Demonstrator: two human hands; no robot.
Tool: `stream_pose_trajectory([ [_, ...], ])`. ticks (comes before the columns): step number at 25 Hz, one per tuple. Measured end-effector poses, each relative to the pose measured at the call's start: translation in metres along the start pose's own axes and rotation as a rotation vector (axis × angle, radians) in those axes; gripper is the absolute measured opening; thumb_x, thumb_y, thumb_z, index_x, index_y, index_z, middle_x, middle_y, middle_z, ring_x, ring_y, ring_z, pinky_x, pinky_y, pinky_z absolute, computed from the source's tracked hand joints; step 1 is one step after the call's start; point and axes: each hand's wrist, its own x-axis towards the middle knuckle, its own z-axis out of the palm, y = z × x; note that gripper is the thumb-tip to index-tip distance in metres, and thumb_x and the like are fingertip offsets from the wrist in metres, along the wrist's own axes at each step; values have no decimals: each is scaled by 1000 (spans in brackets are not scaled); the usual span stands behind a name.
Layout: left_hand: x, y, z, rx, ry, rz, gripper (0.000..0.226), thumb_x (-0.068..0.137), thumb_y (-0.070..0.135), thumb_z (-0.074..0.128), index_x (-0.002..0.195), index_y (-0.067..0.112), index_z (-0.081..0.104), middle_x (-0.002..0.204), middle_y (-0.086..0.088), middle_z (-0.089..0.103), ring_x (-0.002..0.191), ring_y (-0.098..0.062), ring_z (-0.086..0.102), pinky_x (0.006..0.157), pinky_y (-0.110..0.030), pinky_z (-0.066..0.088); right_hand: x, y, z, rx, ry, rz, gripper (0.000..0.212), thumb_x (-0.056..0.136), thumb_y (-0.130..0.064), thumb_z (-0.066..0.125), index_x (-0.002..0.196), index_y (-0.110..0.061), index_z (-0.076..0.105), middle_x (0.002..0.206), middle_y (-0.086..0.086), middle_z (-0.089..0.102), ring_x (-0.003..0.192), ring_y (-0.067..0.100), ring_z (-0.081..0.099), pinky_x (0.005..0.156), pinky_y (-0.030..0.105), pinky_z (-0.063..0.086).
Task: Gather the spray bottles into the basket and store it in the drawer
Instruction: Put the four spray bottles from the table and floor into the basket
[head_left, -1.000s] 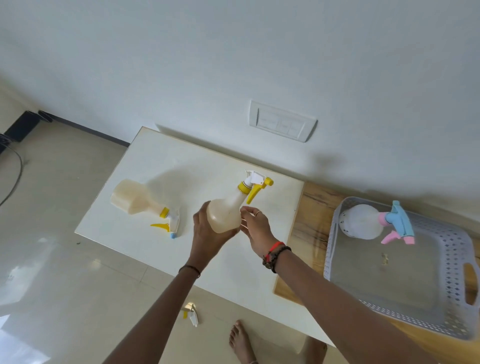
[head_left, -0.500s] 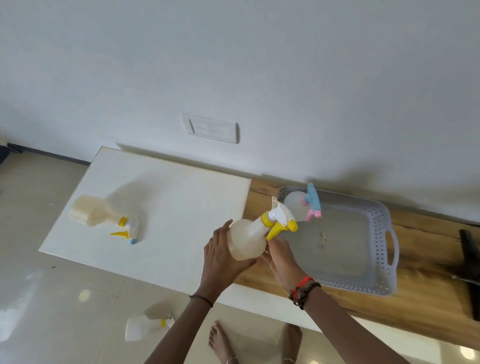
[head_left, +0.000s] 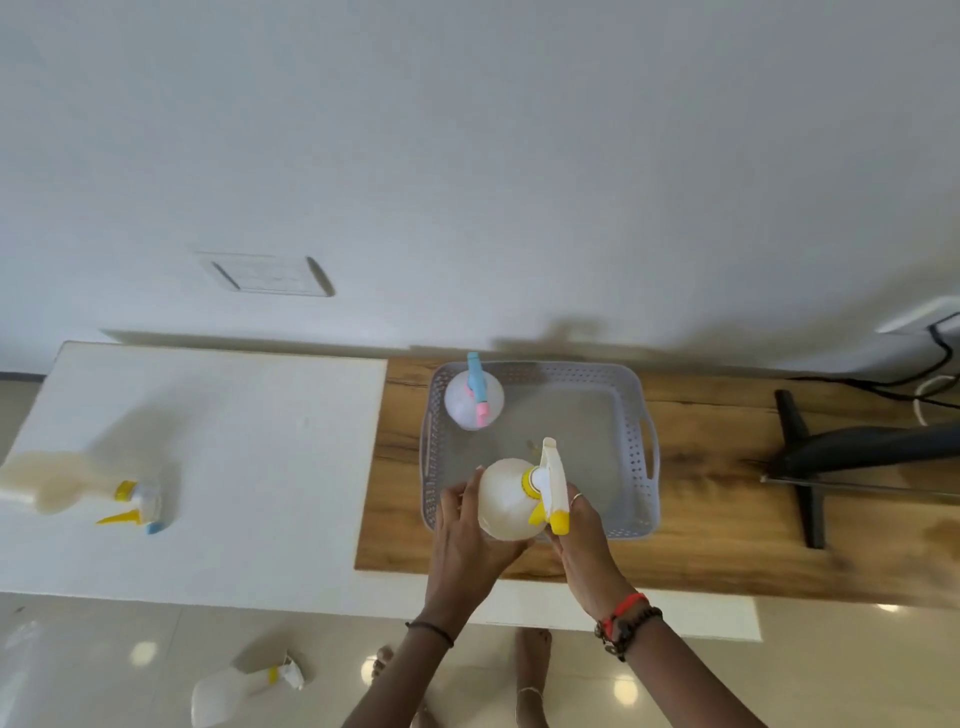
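Note:
I hold a round translucent spray bottle with a yellow trigger (head_left: 506, 499) over the near left corner of the grey perforated basket (head_left: 636, 441). My left hand (head_left: 462, 535) cups its body and my right hand (head_left: 582, 530) grips it at the trigger. Inside the basket, at its far left corner, stands a bottle with a blue and pink sprayer (head_left: 474, 397). A cream bottle with a yellow trigger (head_left: 67, 486) lies on the white table (head_left: 249, 431) at the far left. Another spray bottle (head_left: 234, 693) lies on the floor.
The basket sits on a wooden top (head_left: 727, 493) against the wall. A black stand (head_left: 810, 457) with cables occupies its right end. My bare feet are on the tiled floor below the table edge. A switch plate (head_left: 265, 274) is on the wall.
Both hands carried the yellow-trigger bottle to the right, from over the white table to above the basket. My view swung right with them.

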Motion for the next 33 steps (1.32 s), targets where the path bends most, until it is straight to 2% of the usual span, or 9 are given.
stream_pose_trajectory([
  [5, 37, 27, 36, -58, -30, -56, 90, 64, 33, 84, 134, 3, 36, 130, -13, 48, 122, -26, 47, 100, -33, 44, 35, -23, -21, 43, 38, 39, 36, 95, -27, 53, 131, -21, 55, 124, 8, 62, 111, 24, 60, 76, 29, 54],
  [10, 84, 30, 57, -123, -44, -84, 88, 67, 29, 83, 138, 7, 34, 136, -11, 46, 126, -25, 45, 103, -41, 45, 77, -41, -24, 76, 48, 10, 41, 98, -27, 49, 138, -20, 49, 133, 8, 57, 111, 21, 57, 80, 30, 53],
  [16, 132, 27, 74, -145, -75, -98, 88, 67, 23, 83, 138, 11, 33, 135, -10, 47, 119, -27, 51, 91, -44, 52, 119, -53, -21, 68, 61, -24, 42, 99, -26, 45, 140, -21, 46, 137, 9, 55, 122, 27, 56, 88, 34, 53],
  [21, 155, 28, 88, -193, -104, -109, 87, 67, 19, 83, 137, 11, 34, 134, -10, 49, 119, -27, 51, 93, -46, 51, 142, -62, -28, 41, 86, -36, 42, 99, -24, 44, 141, -17, 46, 137, 12, 56, 122, 29, 57, 97, 43, 51],
  [25, 160, 28, 98, -233, -111, -140, 80, 68, 16, 82, 134, 10, 35, 129, -13, 51, 112, -32, 56, 87, -51, 53, 153, -64, -34, 45, 53, -19, 42, 100, -24, 42, 142, -19, 45, 138, 10, 55, 124, 27, 55, 90, 34, 51],
  [29, 160, 25, 101, -241, -108, -140, 78, 69, 19, 82, 132, 12, 36, 127, -13, 51, 108, -32, 59, 86, -49, 55, 161, -63, -36, 25, 34, -11, 43, 100, -24, 41, 143, -19, 44, 139, 9, 54, 125, 25, 54, 91, 33, 50],
  [31, 161, 24, 102, -253, -113, -141, 80, 70, 19, 82, 134, 11, 35, 130, -14, 49, 110, -32, 58, 87, -50, 55, 163, -62, -38, 18, 26, -7, 43, 100, -25, 42, 143, -20, 44, 138, 7, 55, 125, 24, 54, 89, 31, 51],
  [33, 161, 24, 102, -241, -112, -131, 82, 70, 19, 81, 136, 9, 33, 135, -13, 47, 116, -29, 53, 92, -48, 53, 164, -62, -39, 5, 19, -6, 43, 100, -26, 42, 143, -21, 44, 132, 2, 56, 119, 20, 54, 81, 25, 51],
])
